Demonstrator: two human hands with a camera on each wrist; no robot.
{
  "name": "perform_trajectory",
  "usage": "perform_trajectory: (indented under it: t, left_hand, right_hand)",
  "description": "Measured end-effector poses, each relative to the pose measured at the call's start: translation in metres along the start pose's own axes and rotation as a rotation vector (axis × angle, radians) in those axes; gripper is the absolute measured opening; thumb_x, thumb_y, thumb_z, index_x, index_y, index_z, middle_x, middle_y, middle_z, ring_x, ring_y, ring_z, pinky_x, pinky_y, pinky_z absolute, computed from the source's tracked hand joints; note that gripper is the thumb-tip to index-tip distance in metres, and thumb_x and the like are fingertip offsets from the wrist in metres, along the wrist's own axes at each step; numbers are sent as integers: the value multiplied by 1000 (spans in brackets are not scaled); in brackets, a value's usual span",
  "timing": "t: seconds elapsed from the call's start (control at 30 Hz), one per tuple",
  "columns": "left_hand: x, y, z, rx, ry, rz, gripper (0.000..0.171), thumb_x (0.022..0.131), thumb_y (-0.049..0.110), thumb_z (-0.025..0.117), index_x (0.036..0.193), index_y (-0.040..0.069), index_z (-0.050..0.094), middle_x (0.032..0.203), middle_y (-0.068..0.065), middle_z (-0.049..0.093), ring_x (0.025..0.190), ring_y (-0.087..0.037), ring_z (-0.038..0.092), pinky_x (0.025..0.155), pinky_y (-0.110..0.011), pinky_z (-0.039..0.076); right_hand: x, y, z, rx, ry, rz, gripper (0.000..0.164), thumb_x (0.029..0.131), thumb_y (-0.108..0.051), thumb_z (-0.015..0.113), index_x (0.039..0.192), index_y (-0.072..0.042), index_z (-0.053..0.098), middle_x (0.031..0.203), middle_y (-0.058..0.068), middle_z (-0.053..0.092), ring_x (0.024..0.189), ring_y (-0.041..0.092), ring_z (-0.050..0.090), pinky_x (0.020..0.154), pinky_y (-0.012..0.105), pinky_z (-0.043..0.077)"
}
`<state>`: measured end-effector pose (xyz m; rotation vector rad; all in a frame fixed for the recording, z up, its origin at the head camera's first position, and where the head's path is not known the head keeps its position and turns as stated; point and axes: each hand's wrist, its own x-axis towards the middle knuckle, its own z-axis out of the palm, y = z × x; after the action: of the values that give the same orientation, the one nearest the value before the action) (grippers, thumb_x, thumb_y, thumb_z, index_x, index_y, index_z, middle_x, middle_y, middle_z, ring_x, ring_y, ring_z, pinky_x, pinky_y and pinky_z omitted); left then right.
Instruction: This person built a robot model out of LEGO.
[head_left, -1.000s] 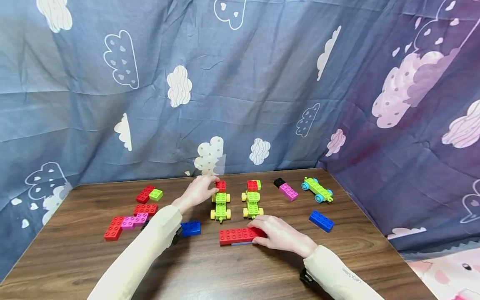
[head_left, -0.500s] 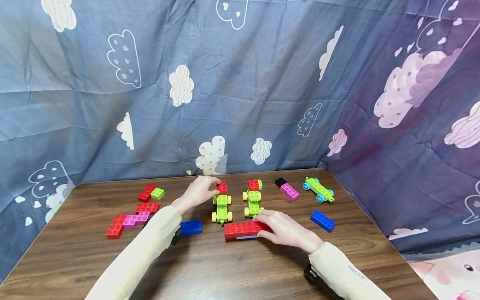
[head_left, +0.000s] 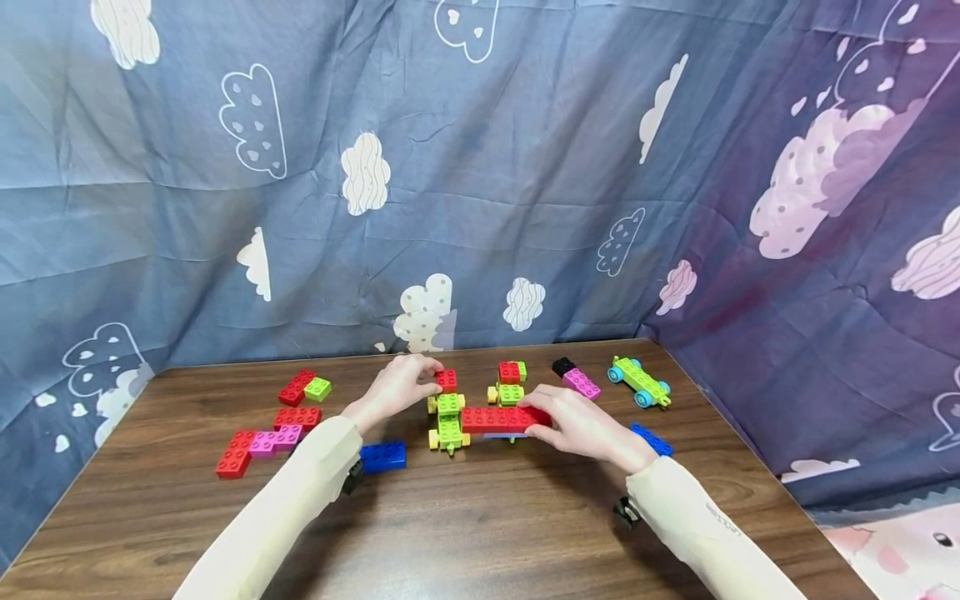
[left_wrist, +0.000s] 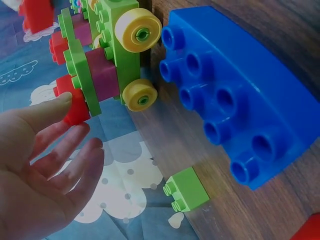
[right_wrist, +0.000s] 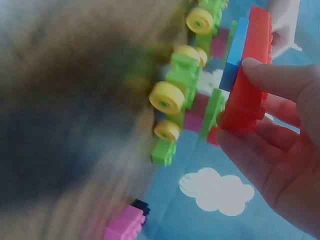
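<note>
My left hand (head_left: 397,387) pinches a red toy brick (head_left: 446,381) between thumb and fingers, at the far end of the left green car (head_left: 450,433) with yellow wheels. The left wrist view shows a purple brick (left_wrist: 102,74) inside that car's body. In my right hand (head_left: 581,423) is a long bar of red bricks (head_left: 491,418), with a blue brick (right_wrist: 233,55) fixed to its underside. From the head, the bar overlaps the front of the right green car (head_left: 511,393), which carries another red brick (head_left: 508,372).
Left on the wooden table (head_left: 465,533) lie red, pink and green bricks, and a blue brick (head_left: 383,456) lies near my left wrist. To the right are a pink brick (head_left: 581,383), a blue-wheeled green car base (head_left: 639,383) and another blue brick (head_left: 651,439). A cloud-patterned curtain (head_left: 300,217) hangs behind.
The right hand has lifted the red bar and moved it away from me, to in front of the right car. My left hand stays at the left car's red brick.
</note>
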<state>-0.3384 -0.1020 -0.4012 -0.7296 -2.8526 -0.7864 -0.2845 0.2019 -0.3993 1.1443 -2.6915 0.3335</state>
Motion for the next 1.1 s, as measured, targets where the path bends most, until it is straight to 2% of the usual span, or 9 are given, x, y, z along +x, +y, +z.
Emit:
perform_trajectory:
  t: [0.17,0.5,1.1]
  left_hand:
    - [0,1,1,-20,8,-5,27,89,17,73,113,6,71,110,-11,74,103,-25,69,91,-45,55]
    - [2,-4,3,-82,40,-26,25,87,17,75,108,4,70,105,-11,75,96,-23,72,87,-42,57]
    - [0,-8,4,-80,48,-42,26,86,19,76,108,6,70,106,-10,75,97,-24,71,86,-42,57]
  right_hand:
    - [10,8,-10,-23,33,4,34,87,-24,76,115,-7,69,102,1,69,85,9,61,78,29,54]
    - [37,21,-20,-17,46,33,33,87,-21,76,116,-5,69,106,6,70,91,17,65,84,38,55]
    - [73,26,-20,-9,-12,53,28,90,-23,73,114,-8,69,103,5,68,88,18,61,84,37,53]
